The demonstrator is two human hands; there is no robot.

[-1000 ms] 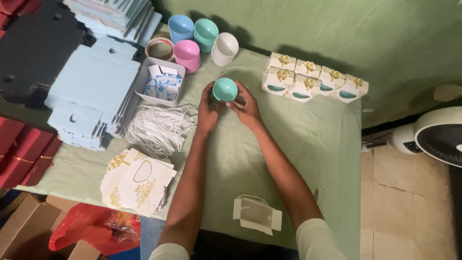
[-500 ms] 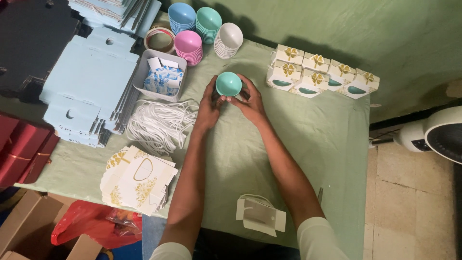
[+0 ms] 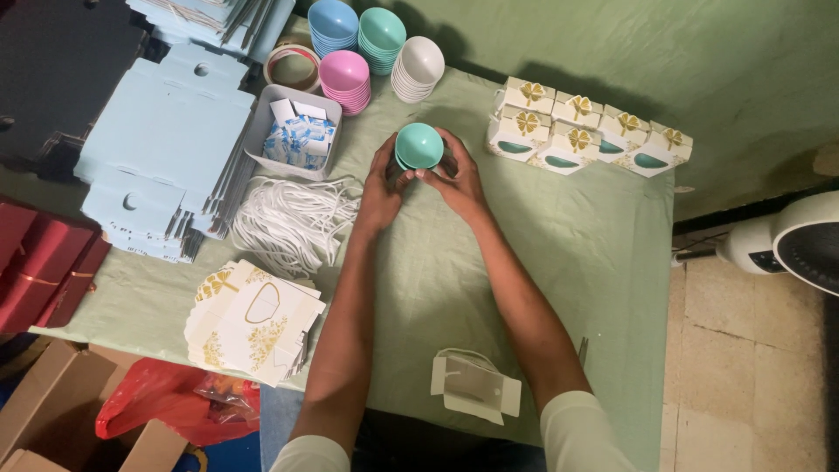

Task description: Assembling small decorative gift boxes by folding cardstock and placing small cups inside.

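A: Change since the earlier frame?
B: I log little: left hand (image 3: pixel 382 188) and right hand (image 3: pixel 456 179) still cup the teal bowl (image 3: pixel 419 145), fingers wrapped round it, above the green worktop (image 3: pixel 603 262).
A: Surroundings?
B: Stacked bowls (image 3: pixel 367 48) behind, gift boxes (image 3: pixel 581 135) right, white cords (image 3: pixel 293 223) left.

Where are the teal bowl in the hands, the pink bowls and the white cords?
teal bowl (image 3: pixel 419 144), head view, inside of bowl
pink bowls (image 3: pixel 343 70), head view, top bowl's hollow
white cords (image 3: pixel 293 223), head view, middle of bundle
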